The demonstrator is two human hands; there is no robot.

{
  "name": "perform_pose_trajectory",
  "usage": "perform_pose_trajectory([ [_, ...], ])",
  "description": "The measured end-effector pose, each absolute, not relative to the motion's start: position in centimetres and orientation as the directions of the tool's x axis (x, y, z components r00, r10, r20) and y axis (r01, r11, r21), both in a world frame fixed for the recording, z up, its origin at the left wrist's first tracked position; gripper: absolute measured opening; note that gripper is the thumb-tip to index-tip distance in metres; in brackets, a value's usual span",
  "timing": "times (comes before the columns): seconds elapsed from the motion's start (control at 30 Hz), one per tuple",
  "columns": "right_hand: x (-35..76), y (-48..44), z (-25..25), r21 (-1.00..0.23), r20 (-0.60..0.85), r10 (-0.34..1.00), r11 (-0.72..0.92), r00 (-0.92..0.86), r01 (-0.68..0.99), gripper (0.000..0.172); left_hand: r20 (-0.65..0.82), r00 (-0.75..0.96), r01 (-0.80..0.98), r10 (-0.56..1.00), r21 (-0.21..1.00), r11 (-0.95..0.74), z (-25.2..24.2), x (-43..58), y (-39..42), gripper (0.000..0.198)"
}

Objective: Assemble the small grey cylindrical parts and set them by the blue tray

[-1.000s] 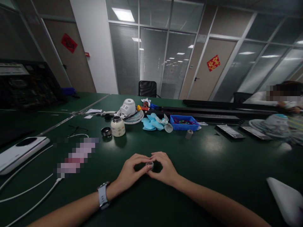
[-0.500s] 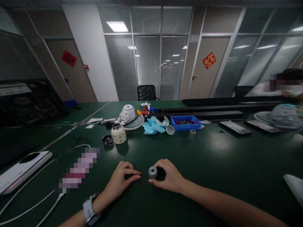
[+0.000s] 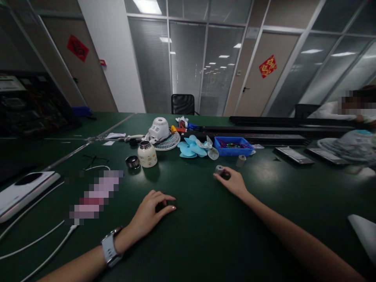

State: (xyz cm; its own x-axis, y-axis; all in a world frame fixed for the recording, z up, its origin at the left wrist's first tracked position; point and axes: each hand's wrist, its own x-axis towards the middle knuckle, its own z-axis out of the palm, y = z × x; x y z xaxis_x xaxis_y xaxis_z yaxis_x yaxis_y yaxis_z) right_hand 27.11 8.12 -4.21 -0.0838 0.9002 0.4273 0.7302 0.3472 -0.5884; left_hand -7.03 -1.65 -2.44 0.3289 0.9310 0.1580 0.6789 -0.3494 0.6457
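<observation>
Reaching right hand: I see it stretched out to the middle of the frame, thumb and fingers closed around a grey cylinder.
Grey cylinder: it sits at the fingertips, low on the green table, just right of centre; I cannot tell whether it touches the table top.
Left hand: it lies palm down on the table, lower centre of the frame, fingers curled with the tips on the surface. A dark spot shows under the fingers; I cannot tell whether the hand grips anything.
Watch: on the left wrist, lower left of centre.
Second cylinder: stands just up and right of the right hand, apart from it.
Blue tray: behind the second cylinder, with small parts inside.
Blue fan blades: left of the tray, just beside it.
Jar: upper left of centre, with a black ring beside it on its left.
White cable: runs across the lower left corner.
Another person: at the far right edge, well apart from my hands.
</observation>
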Motion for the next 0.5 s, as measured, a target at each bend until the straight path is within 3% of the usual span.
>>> perform_pose_trajectory([
  [0.2,30.8,13.5,-4.6,-0.508,0.44,0.893,0.161,0.094,0.846,0.04,0.158,0.32,0.681,0.934,0.647,-0.343,-2.2,-6.8,-1.6,0.031],
  [0.33,29.3,11.4,-3.7,-0.44,0.579,0.807,0.19,0.116,0.878,0.064,0.146,0.283,0.682,0.948,0.665,-0.306,-2.3,-6.9,-1.6,0.034],
  [0.43,25.6,6.6,-2.7,-0.342,0.691,0.722,0.362,-0.029,0.867,0.068,0.126,0.217,0.659,0.968,0.712,-0.241,-2.2,-6.9,-1.7,0.037],
  [0.5,22.4,3.0,-2.3,-0.327,0.57,0.766,0.545,-0.299,0.772,0.057,0.106,0.191,0.647,0.976,0.734,-0.207,-1.9,-6.8,-1.8,0.038],
])
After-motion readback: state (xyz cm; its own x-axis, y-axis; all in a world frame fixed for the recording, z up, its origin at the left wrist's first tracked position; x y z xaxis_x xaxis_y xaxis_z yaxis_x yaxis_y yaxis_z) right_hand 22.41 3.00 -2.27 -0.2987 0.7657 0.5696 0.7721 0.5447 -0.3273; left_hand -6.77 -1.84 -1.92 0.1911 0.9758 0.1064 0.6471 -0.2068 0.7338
